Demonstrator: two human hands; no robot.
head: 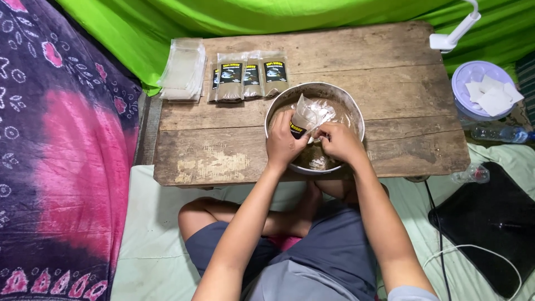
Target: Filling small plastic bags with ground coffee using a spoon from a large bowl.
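- I see a stack of empty clear pouches (183, 69) at the table's far left corner.
- Four filled packets (248, 76) beside it.
- Lidded white tub (479, 92) right, plastic bottle (499, 134) just below.

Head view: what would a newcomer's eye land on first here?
Probably the round metal bowl of brown powder at the near middle of the worn wooden table, where the left hand and right hand hold a clear plastic pouch over it. Behind it lies a row of filled brown packets, beside a stack of empty clear pouches.
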